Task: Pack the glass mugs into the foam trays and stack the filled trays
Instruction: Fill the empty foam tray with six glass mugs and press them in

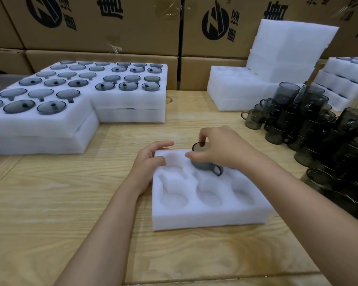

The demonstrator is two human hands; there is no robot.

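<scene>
- Grey-tinted glass mug [205, 162] sits tilted at the mouth of a far-row pocket, under the right hand [221, 150]. Its handle points toward the person and its body is only partly sunk.
- That hand pinches the mug's rim from above, fingers curled over the top.
- Left hand [151, 159] rests on the far-left corner of the foam tray [205, 218], fingers lightly bent, apparently steadying it.
- Step in hand, as I judge it: seating the first mug. Every pocket I can see nearer than the hands is empty.
- Next move likely calls for levelling the mug, lining its handle up with the pocket's notch, and pressing it down flush.
- Loose mugs [310, 124] stand crowded to the right of the right hand, close beside that forearm. A careless reach could knock them.
- Filled trays [70, 129] lie stacked beyond and left of the left hand.
- Empty trays [236, 96] sit beyond the right hand, with cardboard boxes [112, 27] behind everything.
- Nothing blocks the pocket itself.
</scene>
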